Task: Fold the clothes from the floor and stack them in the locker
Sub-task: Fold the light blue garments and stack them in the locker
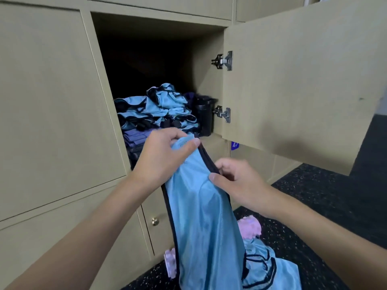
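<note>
One blue bib (201,216) hangs at bottom centre, probably lifted so it drapes straight for folding. The left hand (161,155) pinches its top edge and the right hand (236,178) pinches the dark trim just below (both grips narrow). At lower right, one more blue piece (268,268) and two pink patches (250,226) lie on the floor (314,195). At centre, one open locker (207,80) holds one stack (155,109).

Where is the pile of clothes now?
In the head view, the pile of clothes sits in the open locker, toward its left, with a black container at its right.
</note>
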`<state>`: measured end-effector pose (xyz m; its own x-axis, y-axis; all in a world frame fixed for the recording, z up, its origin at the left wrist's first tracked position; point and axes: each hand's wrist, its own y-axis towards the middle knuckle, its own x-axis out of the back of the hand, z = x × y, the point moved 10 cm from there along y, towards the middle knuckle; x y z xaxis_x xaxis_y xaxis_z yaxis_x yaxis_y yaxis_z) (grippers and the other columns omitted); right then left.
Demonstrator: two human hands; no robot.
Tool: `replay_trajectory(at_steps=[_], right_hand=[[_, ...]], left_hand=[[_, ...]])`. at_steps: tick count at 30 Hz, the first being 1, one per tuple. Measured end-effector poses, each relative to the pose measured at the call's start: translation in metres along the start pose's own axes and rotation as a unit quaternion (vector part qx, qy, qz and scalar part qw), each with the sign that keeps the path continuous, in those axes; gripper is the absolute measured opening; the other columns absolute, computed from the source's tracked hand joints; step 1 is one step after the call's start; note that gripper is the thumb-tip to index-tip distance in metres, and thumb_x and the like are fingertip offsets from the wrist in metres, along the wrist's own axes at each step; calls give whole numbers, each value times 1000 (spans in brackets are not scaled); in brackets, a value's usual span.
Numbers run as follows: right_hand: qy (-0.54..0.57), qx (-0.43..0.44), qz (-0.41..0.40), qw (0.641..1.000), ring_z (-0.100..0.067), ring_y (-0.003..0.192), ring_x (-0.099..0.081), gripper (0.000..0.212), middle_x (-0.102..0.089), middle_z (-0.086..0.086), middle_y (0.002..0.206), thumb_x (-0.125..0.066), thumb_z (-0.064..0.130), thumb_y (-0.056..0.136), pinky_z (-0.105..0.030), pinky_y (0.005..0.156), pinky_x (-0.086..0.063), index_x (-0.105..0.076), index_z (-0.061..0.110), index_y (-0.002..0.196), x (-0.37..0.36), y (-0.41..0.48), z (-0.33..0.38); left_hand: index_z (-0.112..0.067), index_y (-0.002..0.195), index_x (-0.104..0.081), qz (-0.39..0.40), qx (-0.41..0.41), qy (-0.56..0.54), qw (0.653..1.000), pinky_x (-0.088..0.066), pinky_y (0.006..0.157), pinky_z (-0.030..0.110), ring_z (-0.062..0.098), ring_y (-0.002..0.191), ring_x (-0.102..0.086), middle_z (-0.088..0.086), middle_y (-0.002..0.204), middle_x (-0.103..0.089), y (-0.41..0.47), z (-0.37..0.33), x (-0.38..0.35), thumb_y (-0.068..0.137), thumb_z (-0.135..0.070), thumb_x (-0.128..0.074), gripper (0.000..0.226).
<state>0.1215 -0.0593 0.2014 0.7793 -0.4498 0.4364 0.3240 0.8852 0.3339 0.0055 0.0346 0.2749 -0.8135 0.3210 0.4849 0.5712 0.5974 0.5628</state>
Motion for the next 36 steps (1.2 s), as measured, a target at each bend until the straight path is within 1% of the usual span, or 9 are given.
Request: replay_trajectory(at_steps=[5,9,17,21,25,27,29,31,36], right_hand=[[-12,8,6,1000,-14,61,-41,28,-49,-8,64,-59,16,97,-33,60,-33,-54,13,70,-4,0,-5],[13,19,15,1000,-20,68,-53,16,-64,-24,83,-61,17,96,-37,67,-44,-62,5,86,-7,-1,-4],[-66,-44,62,995,-4,60,-43,20,-52,3,67,-66,22,93,-20,58,-34,-62,6,82,0,-13,-25],[-63,-44,46,996,0,50,-36,21,-44,12,59,-69,22,91,-12,50,-30,-61,11,76,11,-12,-19],[-65,-27,43,997,1,50,-39,17,-48,12,59,-71,17,90,-12,51,-32,-62,12,77,11,-12,-11],[-74,-22,47,996,1,51,-40,15,-50,9,61,-71,14,89,-12,52,-33,-62,11,77,10,-12,-8],[-68,-26,49,996,-1,54,-43,13,-55,5,65,-72,12,88,-12,55,-35,-63,12,78,12,-12,-8],[-63,-29,53,996,-2,57,-48,14,-58,7,66,-74,13,87,-12,57,-38,-64,16,78,14,-13,-9],[-21,-66,55,996,-8,64,-50,10,-61,6,68,-73,24,87,-16,61,-38,-69,14,86,18,-17,-17]], left_hand=[[13,73,-52,79,49,-64,994,-33,44,23,17,52,-44,19,61,-54,-10,9,-23,83,-31,-79,52],[9,73,-42,35,23,-93,995,-27,46,21,16,54,-34,9,64,-39,-12,6,-18,93,-24,-69,47],[5,92,-48,-94,58,-174,979,-37,64,39,24,71,-41,9,78,-48,-7,30,22,98,-34,-61,42],[-2,97,-52,-115,72,-90,987,-38,54,30,17,64,-43,9,74,-48,-11,29,26,101,-28,-57,26],[-23,100,-62,77,24,-14,997,-48,59,16,0,64,-58,-3,84,-66,-22,-1,-17,76,-55,-72,41],[-19,103,-68,211,28,67,975,-52,67,22,4,73,-63,-4,89,-68,-34,1,-45,67,-58,-79,54],[-3,83,-67,273,22,93,957,-41,55,33,16,57,-50,4,67,-58,-42,7,-60,79,-41,-81,41],[4,72,-59,265,31,79,961,-27,50,30,14,53,-36,6,58,-44,-39,14,-58,86,-32,-76,42],[-8,67,-61,164,15,159,974,-34,50,31,13,48,-42,11,58,-55,-20,24,-30,88,-36,-72,37]])
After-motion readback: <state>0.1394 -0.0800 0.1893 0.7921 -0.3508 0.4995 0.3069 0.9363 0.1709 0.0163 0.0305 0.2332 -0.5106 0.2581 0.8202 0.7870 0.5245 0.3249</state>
